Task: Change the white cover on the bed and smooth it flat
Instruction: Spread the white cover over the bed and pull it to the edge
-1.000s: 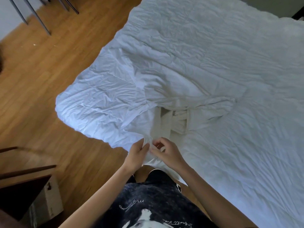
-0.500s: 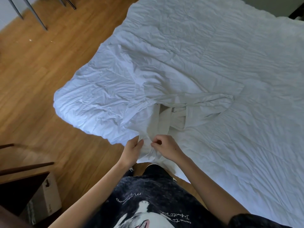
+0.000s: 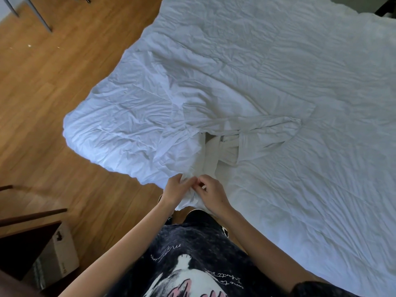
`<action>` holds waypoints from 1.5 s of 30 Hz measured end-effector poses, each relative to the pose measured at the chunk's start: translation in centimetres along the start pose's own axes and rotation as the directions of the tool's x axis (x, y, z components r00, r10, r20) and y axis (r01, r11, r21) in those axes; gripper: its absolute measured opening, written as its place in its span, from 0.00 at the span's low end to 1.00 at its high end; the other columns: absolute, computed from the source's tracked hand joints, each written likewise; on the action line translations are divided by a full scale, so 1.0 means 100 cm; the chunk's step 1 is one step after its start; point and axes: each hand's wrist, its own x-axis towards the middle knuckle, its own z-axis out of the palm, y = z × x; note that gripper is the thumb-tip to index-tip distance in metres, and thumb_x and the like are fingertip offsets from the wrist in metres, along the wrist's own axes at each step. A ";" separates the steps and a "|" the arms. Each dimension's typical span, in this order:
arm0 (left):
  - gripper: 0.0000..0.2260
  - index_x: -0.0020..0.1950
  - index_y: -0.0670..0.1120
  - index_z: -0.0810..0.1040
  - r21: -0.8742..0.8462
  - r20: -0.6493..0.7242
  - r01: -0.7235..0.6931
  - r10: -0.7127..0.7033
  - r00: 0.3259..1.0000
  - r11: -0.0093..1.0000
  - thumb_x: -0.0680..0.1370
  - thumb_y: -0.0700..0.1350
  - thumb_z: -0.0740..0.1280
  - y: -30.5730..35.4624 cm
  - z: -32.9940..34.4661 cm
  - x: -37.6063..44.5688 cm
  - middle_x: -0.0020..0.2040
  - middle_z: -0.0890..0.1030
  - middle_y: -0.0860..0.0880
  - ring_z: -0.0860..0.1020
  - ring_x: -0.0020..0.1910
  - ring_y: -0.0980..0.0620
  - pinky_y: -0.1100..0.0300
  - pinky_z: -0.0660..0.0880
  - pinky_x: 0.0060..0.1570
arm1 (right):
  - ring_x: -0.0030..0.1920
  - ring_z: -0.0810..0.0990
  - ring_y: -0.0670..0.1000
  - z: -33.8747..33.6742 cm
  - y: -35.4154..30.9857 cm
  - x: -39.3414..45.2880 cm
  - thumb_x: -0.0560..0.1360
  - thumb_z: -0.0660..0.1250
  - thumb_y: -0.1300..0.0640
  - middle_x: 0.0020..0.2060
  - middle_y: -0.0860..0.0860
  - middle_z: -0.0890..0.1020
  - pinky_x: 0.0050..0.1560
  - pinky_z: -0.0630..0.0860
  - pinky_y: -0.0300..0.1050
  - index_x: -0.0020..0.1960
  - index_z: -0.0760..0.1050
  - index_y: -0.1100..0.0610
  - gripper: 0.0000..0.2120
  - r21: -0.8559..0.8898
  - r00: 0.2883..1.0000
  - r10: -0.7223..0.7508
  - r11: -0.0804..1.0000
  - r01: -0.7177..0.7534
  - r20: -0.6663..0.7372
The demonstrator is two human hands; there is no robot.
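A wrinkled white cover [image 3: 267, 82] lies spread over the bed, one corner hanging out over the wooden floor at the left. Near its front edge the cover is open, and an off-white inner layer with tie straps [image 3: 222, 148] shows through. My left hand [image 3: 176, 190] pinches the cover's near edge at that opening. My right hand [image 3: 211, 192] pinches the same bunched fabric right beside it, fingertips almost touching the left hand's. The cloth between the two hands is gathered into a small fold that hangs toward my body.
Wooden floor [image 3: 53, 93] runs along the bed's left side. Metal chair legs [image 3: 40, 16] stand at the top left. A dark wooden piece of furniture [image 3: 23, 239] and a cardboard box [image 3: 57, 254] sit at the lower left, close to my left arm.
Both hands have stayed at the cover's near edge, working the bunched fabric; the fingertips have drawn closer together. The view has shifted slightly.
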 end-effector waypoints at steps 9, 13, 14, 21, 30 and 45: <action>0.12 0.34 0.43 0.66 0.037 -0.003 0.056 -0.056 0.998 0.998 0.75 0.36 0.63 -0.009 -0.003 0.008 0.27 0.62 0.49 0.60 0.26 0.54 0.63 0.58 0.27 | 0.48 0.77 0.44 0.002 0.019 -0.013 0.74 0.70 0.56 0.49 0.45 0.78 0.51 0.76 0.43 0.53 0.76 0.55 0.09 -0.041 0.999 -0.029 0.999 0.030 0.034; 0.13 0.33 0.42 0.69 -0.024 0.019 0.052 -0.052 0.998 0.998 0.77 0.36 0.63 -0.017 -0.008 0.008 0.30 0.67 0.44 0.66 0.30 0.50 0.57 0.64 0.32 | 0.49 0.79 0.48 0.003 0.029 -0.015 0.77 0.67 0.53 0.53 0.48 0.79 0.49 0.76 0.45 0.58 0.77 0.56 0.11 -0.224 0.997 -0.061 0.972 0.070 0.044; 0.11 0.35 0.40 0.72 -0.041 0.027 0.051 -0.050 0.998 0.998 0.78 0.37 0.63 -0.018 -0.010 0.009 0.33 0.70 0.43 0.68 0.32 0.48 0.55 0.66 0.35 | 0.48 0.79 0.49 0.004 0.029 -0.015 0.78 0.66 0.53 0.53 0.49 0.79 0.47 0.77 0.46 0.57 0.77 0.57 0.11 -0.250 0.998 -0.067 0.966 0.070 0.021; 0.17 0.30 0.44 0.62 0.045 -0.020 -0.081 0.082 0.996 0.996 0.77 0.34 0.62 -0.007 -0.015 0.011 0.26 0.61 0.52 0.59 0.26 0.56 0.63 0.56 0.28 | 0.39 0.81 0.53 0.009 0.019 -0.010 0.76 0.65 0.54 0.43 0.52 0.82 0.37 0.74 0.45 0.47 0.80 0.60 0.10 -0.290 0.985 -0.170 0.945 0.151 -0.041; 0.13 0.32 0.40 0.66 0.200 0.037 -0.205 0.202 0.979 0.958 0.76 0.34 0.62 -0.006 -0.023 0.010 0.30 0.61 0.45 0.59 0.30 0.52 0.56 0.56 0.33 | 0.30 0.67 0.48 0.005 -0.001 0.002 0.80 0.59 0.58 0.28 0.46 0.67 0.30 0.60 0.41 0.35 0.63 0.55 0.14 -0.137 0.993 0.024 0.990 -0.040 -0.116; 0.11 0.39 0.49 0.75 -0.647 -0.236 0.061 -0.276 0.932 0.760 0.78 0.53 0.63 0.069 -0.052 0.023 0.36 0.79 0.51 0.77 0.36 0.52 0.60 0.72 0.36 | 0.39 0.75 0.53 -0.109 -0.003 0.044 0.71 0.73 0.48 0.38 0.53 0.78 0.38 0.68 0.45 0.48 0.75 0.59 0.16 -0.302 0.994 0.086 0.948 -0.104 -0.071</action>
